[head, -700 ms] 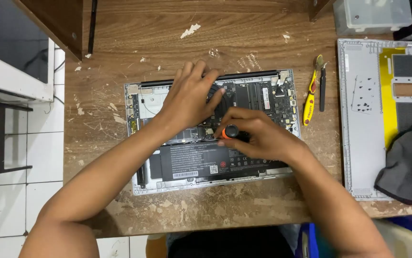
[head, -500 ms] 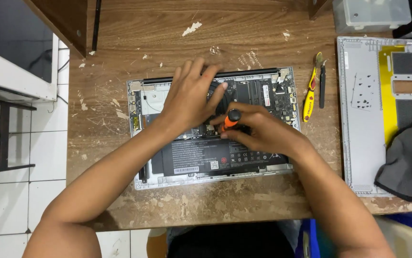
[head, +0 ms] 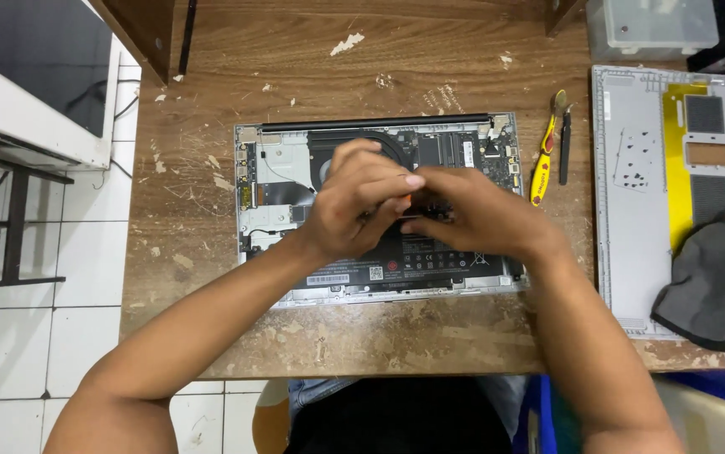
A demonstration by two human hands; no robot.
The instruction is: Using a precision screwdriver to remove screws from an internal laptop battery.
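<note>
**Both hands closed in over the open laptop**

Since a moment ago my two hands have drawn together: my left hand (head: pixel 358 202), which lay spread flat over the board, has curled and lifted, and my right hand (head: pixel 476 220) has slid up to meet it. The orange-handled screwdriver (head: pixel 407 200), plain to see before, is now nearly swallowed between them; only a sliver of orange shows where my fingertips meet.

The fingers of my left hand are bent and bunched narrow, their tips pressed against those of my right. The fingers of my right hand are curled around the small tool, though how firmly I cannot tell, since the grip is hidden under my knuckles.

The open laptop (head: pixel 278 176) lies bottom-up in the middle of the scuffed wooden table (head: pixel 211 101), its fan and silver plates showing to the left of my hands, its black battery (head: pixel 430 261) under and in front of my wrists.

To the right of the laptop, apart from it, lie a yellow-handled tool (head: pixel 541 164) and a thin black one (head: pixel 564 147) side by side. Further right rests the removed bottom cover (head: pixel 640 210), inner face up, with a grey cloth (head: pixel 716 282) overlapping its near corner. A clear plastic box (head: pixel 648 25) stands at the far edge.
</note>
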